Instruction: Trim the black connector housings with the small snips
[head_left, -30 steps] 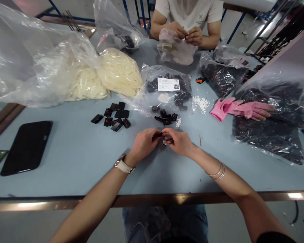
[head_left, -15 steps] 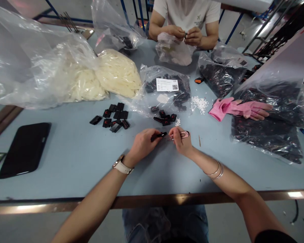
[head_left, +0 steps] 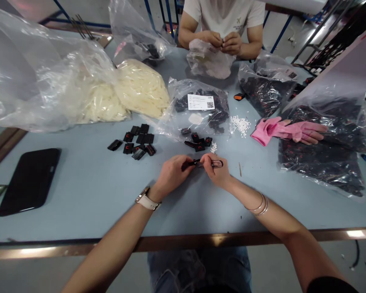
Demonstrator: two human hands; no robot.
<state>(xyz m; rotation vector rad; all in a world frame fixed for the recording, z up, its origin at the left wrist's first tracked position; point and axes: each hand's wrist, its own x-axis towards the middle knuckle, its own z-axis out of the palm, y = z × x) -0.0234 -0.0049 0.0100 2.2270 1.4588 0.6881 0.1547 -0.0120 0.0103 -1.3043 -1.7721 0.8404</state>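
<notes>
Pinched in my left hand (head_left: 173,171) is a small black part (head_left: 189,164), held just above the blue table (head_left: 183,199). My right hand (head_left: 216,170) is closed around a small tool with a rounded, looped end (head_left: 218,163), and its fingertips meet the right end of the black part. Just beyond my hands lie several black parts with red marks (head_left: 199,142) and a small pile of white pieces (head_left: 214,147). Another group of black parts (head_left: 139,140) lies farther left.
A labelled clear bag of black parts (head_left: 201,108) lies ahead, with bags of cream pieces (head_left: 143,87) to its left. Pink gloves (head_left: 288,130) rest on a bag at the right. A black tablet (head_left: 30,179) lies left. Across the table, a person's hands (head_left: 222,42) hold something small.
My right hand has moved slightly left, bringing its fingertips and the tool against the black part. The tool has turned a little. My left hand has barely moved.
</notes>
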